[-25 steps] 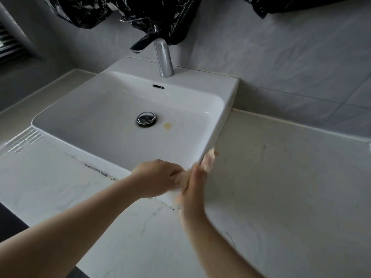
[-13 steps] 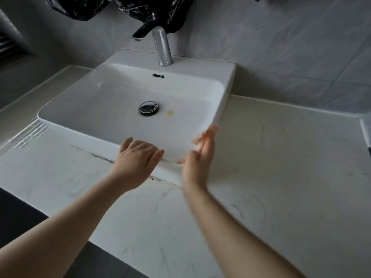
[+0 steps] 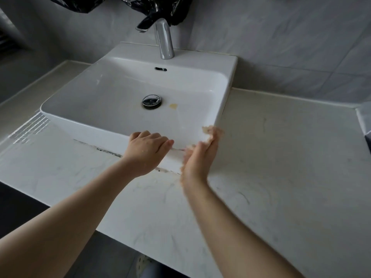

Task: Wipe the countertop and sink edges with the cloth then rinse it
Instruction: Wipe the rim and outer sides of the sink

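Note:
The white rectangular sink sits on a pale marbled countertop. My left hand lies palm down on the sink's front rim, fingers loosely bent, with nothing visible in it. My right hand is blurred and stands edge-on at the sink's front right corner, its fingers curved and apart. I cannot make out any cloth in either hand or on the counter. A chrome faucet stands at the back of the sink.
The basin holds a chrome drain plug with a small yellow stain beside it. A dark grimy seam runs along the sink's front base. Black plastic hangs over the faucet. Grey tiled wall stands behind.
My hands were pressed together at the sink's front right corner. They have come apart: the left settled on the front rim, the right moved up and right along the corner.

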Motion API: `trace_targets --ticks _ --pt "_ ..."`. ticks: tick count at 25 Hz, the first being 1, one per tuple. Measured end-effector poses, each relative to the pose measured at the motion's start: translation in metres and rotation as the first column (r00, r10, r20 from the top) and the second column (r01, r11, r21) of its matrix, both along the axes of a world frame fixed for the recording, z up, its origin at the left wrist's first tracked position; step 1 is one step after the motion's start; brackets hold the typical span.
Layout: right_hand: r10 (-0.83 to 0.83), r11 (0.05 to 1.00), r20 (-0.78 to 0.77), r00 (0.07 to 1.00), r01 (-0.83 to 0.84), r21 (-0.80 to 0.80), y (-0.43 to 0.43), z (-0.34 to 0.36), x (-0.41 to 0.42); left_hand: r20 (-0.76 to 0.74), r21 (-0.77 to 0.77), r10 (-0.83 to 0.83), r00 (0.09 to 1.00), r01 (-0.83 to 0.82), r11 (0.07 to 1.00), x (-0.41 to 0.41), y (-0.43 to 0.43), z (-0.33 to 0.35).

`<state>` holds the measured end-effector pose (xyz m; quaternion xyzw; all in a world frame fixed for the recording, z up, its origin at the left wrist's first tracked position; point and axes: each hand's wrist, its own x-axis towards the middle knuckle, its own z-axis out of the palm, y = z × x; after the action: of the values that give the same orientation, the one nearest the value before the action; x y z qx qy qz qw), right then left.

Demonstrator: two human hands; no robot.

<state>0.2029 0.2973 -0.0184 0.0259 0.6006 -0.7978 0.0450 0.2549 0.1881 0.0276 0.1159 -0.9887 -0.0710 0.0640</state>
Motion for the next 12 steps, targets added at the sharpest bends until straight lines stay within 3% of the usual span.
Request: trace_targets --ticks 2,4,7,12 --pt "0.055 0.997 0.015 0.998 -0.054 -0.052 0.008 0.012 -0.040 -0.007 0.018 -0.055 0.998 0.055 0.998 0.002 -0.006 0.000" --pt "0.142 0.990 0.046 0.989 -0.143 0.014 0.015 0.017 -0.059 0.008 0.062 -0.079 0.997 0.079 0.995 0.002 -0.015 0.003" --pt "0.210 0.973 0.098 0.973 -0.218 0.076 0.014 0.020 -0.056 0.069 0.111 0.020 0.997 -0.028 0.993 0.007 -0.049 0.012" --pt "-0.093 0.983 0.271 0.958 0.131 -0.125 0.008 0.004 -0.030 0.146 -0.018 -0.064 0.987 0.067 0.998 0.015 -0.105 0.019"
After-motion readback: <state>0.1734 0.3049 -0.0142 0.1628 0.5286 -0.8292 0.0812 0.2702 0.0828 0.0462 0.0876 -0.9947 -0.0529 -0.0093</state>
